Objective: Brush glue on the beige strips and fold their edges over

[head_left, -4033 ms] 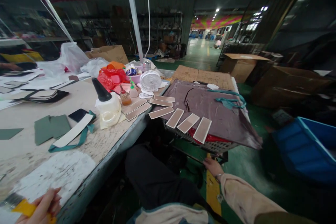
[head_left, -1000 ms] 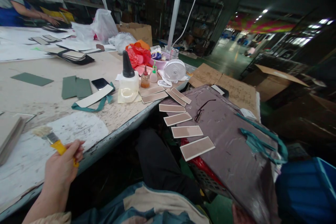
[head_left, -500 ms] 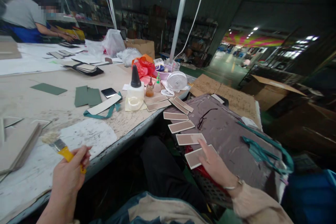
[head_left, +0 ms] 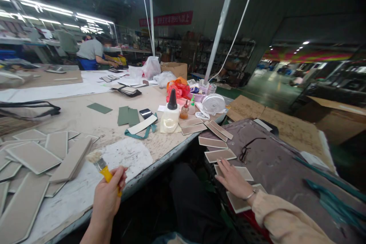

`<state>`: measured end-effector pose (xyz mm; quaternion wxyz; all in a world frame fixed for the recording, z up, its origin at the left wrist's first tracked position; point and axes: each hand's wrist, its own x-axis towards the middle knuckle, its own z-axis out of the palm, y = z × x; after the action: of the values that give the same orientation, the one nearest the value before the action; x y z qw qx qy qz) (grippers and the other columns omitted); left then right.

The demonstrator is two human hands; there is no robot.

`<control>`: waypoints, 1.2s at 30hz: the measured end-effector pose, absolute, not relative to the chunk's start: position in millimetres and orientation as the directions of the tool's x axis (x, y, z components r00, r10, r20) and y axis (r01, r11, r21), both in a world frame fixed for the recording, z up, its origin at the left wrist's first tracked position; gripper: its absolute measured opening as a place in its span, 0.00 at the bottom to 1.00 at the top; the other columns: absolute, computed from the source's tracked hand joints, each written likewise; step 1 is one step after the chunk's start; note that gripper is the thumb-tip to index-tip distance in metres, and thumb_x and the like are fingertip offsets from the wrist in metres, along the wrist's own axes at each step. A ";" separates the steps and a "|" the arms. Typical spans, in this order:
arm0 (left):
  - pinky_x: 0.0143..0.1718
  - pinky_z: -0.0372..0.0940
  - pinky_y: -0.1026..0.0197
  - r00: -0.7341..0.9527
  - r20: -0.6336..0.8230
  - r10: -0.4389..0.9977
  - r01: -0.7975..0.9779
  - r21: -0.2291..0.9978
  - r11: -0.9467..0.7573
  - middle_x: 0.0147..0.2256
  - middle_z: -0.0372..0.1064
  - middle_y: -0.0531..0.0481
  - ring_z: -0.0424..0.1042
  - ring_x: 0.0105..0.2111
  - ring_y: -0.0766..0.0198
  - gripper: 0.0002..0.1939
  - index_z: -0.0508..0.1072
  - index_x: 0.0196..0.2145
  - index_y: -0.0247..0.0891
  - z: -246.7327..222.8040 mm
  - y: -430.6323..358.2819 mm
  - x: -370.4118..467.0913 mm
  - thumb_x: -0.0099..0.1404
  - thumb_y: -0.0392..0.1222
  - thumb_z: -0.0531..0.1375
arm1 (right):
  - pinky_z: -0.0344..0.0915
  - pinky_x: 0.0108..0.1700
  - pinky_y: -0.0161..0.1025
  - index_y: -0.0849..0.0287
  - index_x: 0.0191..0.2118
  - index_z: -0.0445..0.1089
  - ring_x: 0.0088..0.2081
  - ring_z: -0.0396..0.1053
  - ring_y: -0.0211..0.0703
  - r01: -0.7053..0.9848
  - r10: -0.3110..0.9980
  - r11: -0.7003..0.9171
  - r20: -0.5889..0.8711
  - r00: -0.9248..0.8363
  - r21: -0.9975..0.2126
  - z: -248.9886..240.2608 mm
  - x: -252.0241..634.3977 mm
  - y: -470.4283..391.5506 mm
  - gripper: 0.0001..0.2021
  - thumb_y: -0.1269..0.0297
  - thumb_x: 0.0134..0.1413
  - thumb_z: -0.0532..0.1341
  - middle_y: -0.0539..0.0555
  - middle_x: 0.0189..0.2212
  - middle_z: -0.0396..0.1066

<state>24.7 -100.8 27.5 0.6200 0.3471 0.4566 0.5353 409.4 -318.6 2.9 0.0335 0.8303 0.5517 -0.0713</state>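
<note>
My left hand (head_left: 107, 192) is closed around the yellow handle of a paintbrush (head_left: 98, 162), its pale bristles pointing up and left over the table's white sheet (head_left: 128, 158). Stretched out flat, my right hand (head_left: 234, 181) rests on a brown rectangular piece with pale edges (head_left: 245, 172). Beneath my right wrist lies another such piece (head_left: 237, 202), partly hidden. More of these pieces (head_left: 220, 155) run in a staggered row from the grey-brown covered surface to the table edge. A stack of similar long pieces (head_left: 71, 160) lies left of the brush, among many loose ones.
A glue bottle (head_left: 170, 116) with a black cone cap stands near the table edge, by small bottles (head_left: 184, 110) and a white fan (head_left: 214, 103). Eyeglasses (head_left: 244, 152) lie right of the row. Green pieces (head_left: 128, 116) and a phone (head_left: 146, 113) lie mid-table. A co-worker (head_left: 90, 51) is beyond.
The view has swung left, bringing the pile of loose pieces into sight. My right hand has shifted slightly up the row, fingers now spread flat. My left hand still holds the paintbrush.
</note>
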 end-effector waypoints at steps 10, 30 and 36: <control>0.17 0.50 0.70 0.026 -0.190 0.981 -0.371 0.910 0.186 0.21 0.63 0.55 0.55 0.18 0.75 0.18 0.72 0.27 0.32 27.5 -99.3 24.2 0.46 0.48 0.71 | 0.47 0.65 0.57 0.64 0.68 0.47 0.68 0.41 0.55 0.916 0.894 -0.402 -0.212 0.395 0.013 9.3 407.8 -309.1 0.36 0.45 0.62 0.45 0.63 0.68 0.42; 0.50 0.58 0.52 0.037 -0.049 0.998 -0.215 0.975 0.056 0.46 0.71 0.40 0.66 0.49 0.54 0.34 0.78 0.43 0.38 51.6 -69.1 18.7 0.57 0.71 0.54 | 0.70 0.51 0.48 0.56 0.59 0.63 0.48 0.73 0.51 0.420 0.987 0.104 0.041 -0.156 -0.902 47.7 187.8 -118.9 0.30 0.43 0.58 0.53 0.60 0.48 0.73; 0.54 0.61 0.50 0.166 -0.068 0.984 -0.026 0.997 0.074 0.57 0.63 0.43 0.66 0.52 0.52 0.36 0.64 0.61 0.41 52.5 -56.3 -2.4 0.65 0.67 0.45 | 0.66 0.25 0.36 0.58 0.41 0.67 0.21 0.65 0.39 0.248 0.946 -0.024 -0.103 -0.308 -0.969 30.9 124.0 -73.7 0.27 0.37 0.55 0.53 0.50 0.22 0.67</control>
<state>-2.4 -56.3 52.5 0.5651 0.5135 0.4663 0.4466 124.0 -73.7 30.9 -0.3319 0.4855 0.6146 -0.5258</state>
